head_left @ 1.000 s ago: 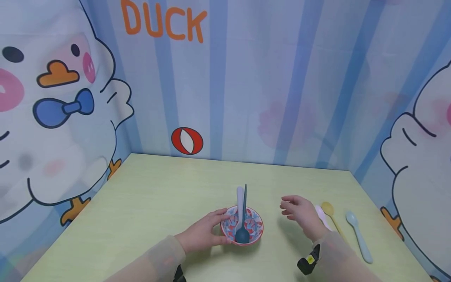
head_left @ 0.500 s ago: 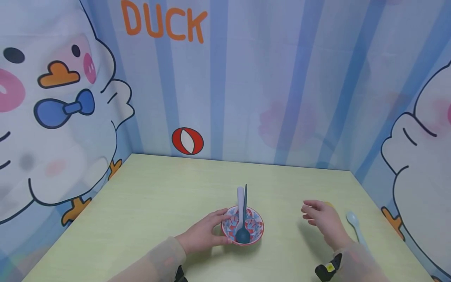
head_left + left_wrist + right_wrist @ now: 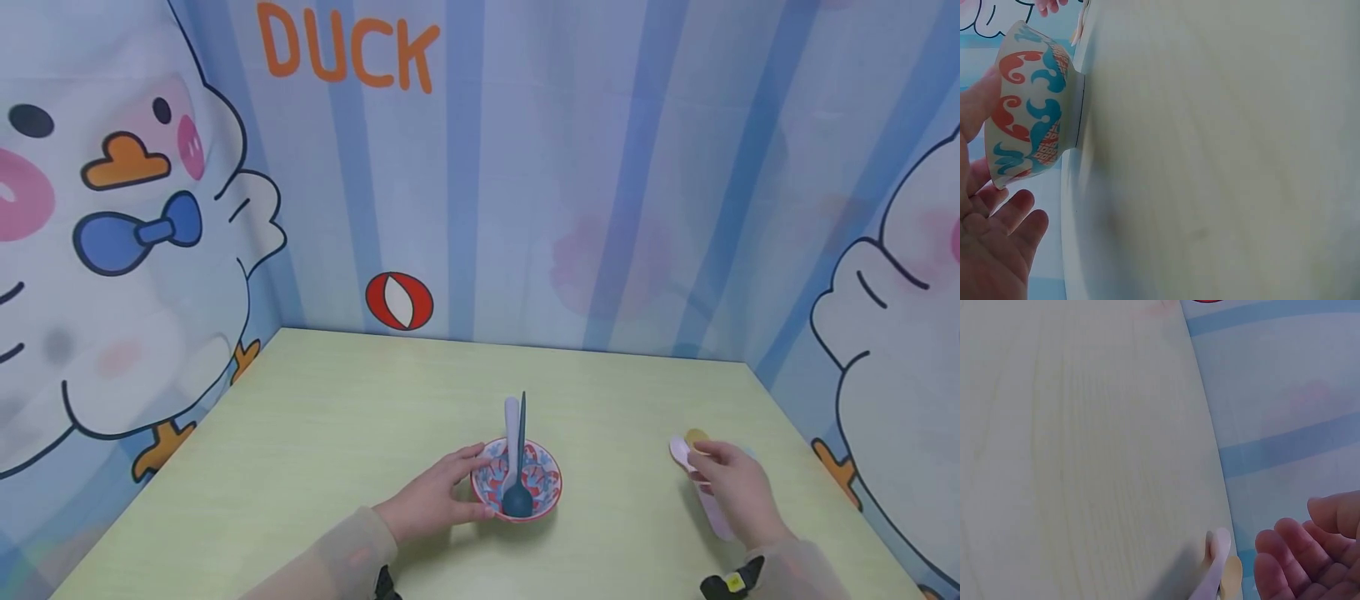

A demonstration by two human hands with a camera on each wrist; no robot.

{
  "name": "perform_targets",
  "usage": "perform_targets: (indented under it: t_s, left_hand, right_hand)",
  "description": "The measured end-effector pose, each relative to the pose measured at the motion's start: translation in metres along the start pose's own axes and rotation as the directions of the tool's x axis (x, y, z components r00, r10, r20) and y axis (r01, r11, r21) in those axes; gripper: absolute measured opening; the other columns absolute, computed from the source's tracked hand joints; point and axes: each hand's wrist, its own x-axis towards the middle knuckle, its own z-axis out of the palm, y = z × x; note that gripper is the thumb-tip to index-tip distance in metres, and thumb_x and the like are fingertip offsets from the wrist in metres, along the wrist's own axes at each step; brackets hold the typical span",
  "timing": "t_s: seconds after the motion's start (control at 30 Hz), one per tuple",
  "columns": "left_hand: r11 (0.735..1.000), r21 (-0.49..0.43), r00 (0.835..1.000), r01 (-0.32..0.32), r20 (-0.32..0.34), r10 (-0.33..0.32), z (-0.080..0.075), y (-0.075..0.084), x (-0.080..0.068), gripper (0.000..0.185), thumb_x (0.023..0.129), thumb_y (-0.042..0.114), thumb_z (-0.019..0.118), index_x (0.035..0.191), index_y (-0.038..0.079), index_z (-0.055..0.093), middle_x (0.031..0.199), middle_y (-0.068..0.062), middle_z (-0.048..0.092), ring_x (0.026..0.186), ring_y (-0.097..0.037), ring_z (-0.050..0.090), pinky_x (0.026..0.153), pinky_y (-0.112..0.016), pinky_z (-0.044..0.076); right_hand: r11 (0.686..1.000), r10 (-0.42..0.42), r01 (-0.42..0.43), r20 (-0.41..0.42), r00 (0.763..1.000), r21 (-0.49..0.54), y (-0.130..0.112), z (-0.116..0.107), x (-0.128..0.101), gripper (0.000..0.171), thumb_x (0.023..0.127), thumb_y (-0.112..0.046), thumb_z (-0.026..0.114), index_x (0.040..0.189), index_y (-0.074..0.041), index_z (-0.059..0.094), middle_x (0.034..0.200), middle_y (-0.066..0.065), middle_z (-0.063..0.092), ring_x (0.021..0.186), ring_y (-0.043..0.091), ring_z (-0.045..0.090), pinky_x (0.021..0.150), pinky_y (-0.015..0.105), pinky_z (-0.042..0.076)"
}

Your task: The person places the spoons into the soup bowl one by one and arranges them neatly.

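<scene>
Two spoons (image 3: 517,502) in the bowl (image 3: 549,475) so far; seemingly three left on the table (image 3: 360,417): pink spoon (image 3: 680,452), yellow spoon (image 3: 697,436), mostly hidden blue spoon (image 3: 750,452). Gripping the bowl's rim with left hand (image 3: 433,493); holding nothing in loosely curled right hand (image 3: 738,487), farther right than half a second ago, uncovering pink spoon and covering blue.

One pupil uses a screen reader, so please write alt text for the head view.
A person's left hand grips a patterned bowl holding two spoons on a table, while their right hand hovers over a pink spoon and a yellow spoon. Behind is a striped backdrop.
</scene>
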Motion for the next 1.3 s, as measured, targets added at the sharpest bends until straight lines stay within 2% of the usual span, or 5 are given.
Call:
perform_targets:
  t_s: [0.33,0.53,0.7,1.03,1.3]
  left_hand:
    - [1.000,-0.010,1.000,0.006,-0.011,-0.006,0.002,-0.001,-0.001,0.076,0.081,0.042,0.076,0.143,0.011,0.046,0.155,-0.003,0.030,0.141,-0.030,0.027,0.110,-0.053,0.030]
    - [1.000,-0.013,1.000,0.005,-0.005,-0.005,0.001,-0.001,-0.001,0.076,0.082,0.043,0.075,0.144,0.011,0.046,0.155,-0.003,0.029,0.142,-0.030,0.026,0.110,-0.052,0.029]
    - [1.000,-0.025,1.000,0.010,0.007,-0.010,0.000,0.001,-0.002,0.076,0.082,0.043,0.075,0.144,0.011,0.045,0.156,-0.004,0.029,0.142,-0.030,0.025,0.110,-0.053,0.029]
    - [1.000,-0.016,1.000,0.007,0.009,-0.007,0.001,-0.002,-0.001,0.075,0.082,0.046,0.074,0.143,0.013,0.047,0.156,-0.001,0.028,0.142,-0.028,0.025,0.111,-0.052,0.028]
    - [1.000,-0.009,1.000,0.015,0.006,-0.015,0.000,-0.002,-0.001,0.075,0.081,0.046,0.074,0.143,0.014,0.047,0.156,-0.002,0.029,0.142,-0.029,0.025,0.111,-0.052,0.028]
  right_hand:
    - [0.994,0.072,-0.076,-0.054,0.996,-0.079,0.017,-0.010,-0.003,0.051,0.096,-0.024,0.055,0.132,0.011,0.045,0.118,0.028,0.057,0.089,0.023,0.063,0.070,0.032,0.055]
    - [0.978,0.156,-0.168,-0.097,0.983,-0.126,0.024,-0.009,-0.001,0.048,0.093,-0.018,0.059,0.129,0.011,0.048,0.111,0.026,0.060,0.087,0.026,0.061,0.065,0.033,0.052]
    - [0.962,0.193,-0.210,-0.112,0.975,-0.173,0.032,-0.006,0.002,0.047,0.091,-0.017,0.063,0.126,0.011,0.050,0.111,0.028,0.059,0.091,0.031,0.060,0.067,0.037,0.051]
    - [0.950,0.178,-0.191,-0.075,0.981,-0.248,0.035,-0.004,-0.001,0.050,0.089,-0.020,0.066,0.123,0.013,0.051,0.119,0.032,0.054,0.105,0.044,0.052,0.082,0.053,0.047]
    - [0.945,0.197,-0.195,-0.020,0.980,-0.264,0.034,-0.001,0.003,0.054,0.083,-0.021,0.073,0.120,0.012,0.052,0.109,0.027,0.060,0.096,0.036,0.056,0.076,0.047,0.048]
